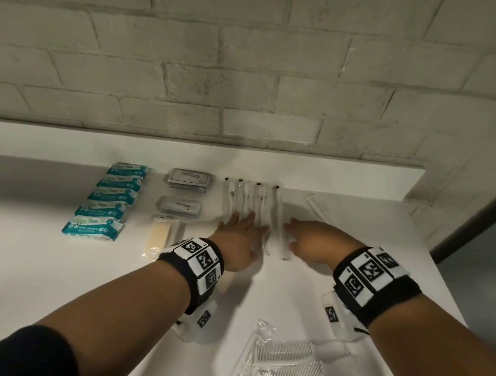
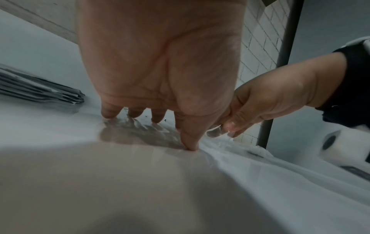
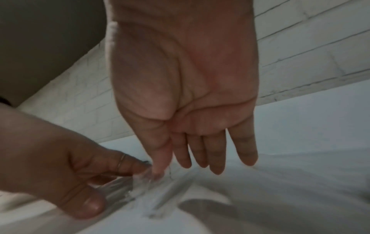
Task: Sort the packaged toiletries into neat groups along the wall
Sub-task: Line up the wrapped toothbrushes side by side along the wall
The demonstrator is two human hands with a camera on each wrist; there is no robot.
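From the head view, a smooth white counter (image 1: 32, 272) runs under a rough painted brick wall (image 1: 252, 81). Along the wall lie grouped packets: a column of five soft teal wipe packs (image 1: 107, 200), a stack of flat grey sachets (image 1: 189, 180), a second grey stack (image 1: 180, 205) nearer, and a pale yellow bar in clear wrap (image 1: 160, 235). To their right, slim toothbrushes in crinkly clear sleeves (image 1: 250, 201) lie side by side, black-tipped ends toward the wall. The left hand (image 1: 240, 239) lies flat on their near ends, fingers spread and straight. The right hand (image 1: 308, 240) sits just beside it at the outermost sleeve. One long clear packet (image 1: 319, 206) lies apart to the right. White combs in glossy clear bags (image 1: 286, 366) lie at the near edge.

In the left wrist view, the left hand's fingertips (image 2: 108, 113) and thumb press down on the shiny film of the toothbrush sleeves (image 2: 140, 126), nothing gripped. The grey sachets (image 2: 40, 90) show as thin layered sheets to the left. The right hand (image 2: 270, 102) reaches in, thumb and forefinger seemingly nipping a clear sleeve end, though blur makes that uncertain.

In the right wrist view, the right hand (image 3: 184, 95) shows four fingers (image 3: 216, 159) straight and close together, thumb tip down on the clear wrap (image 3: 140, 186). The left hand (image 3: 60, 166) rests on the same film.
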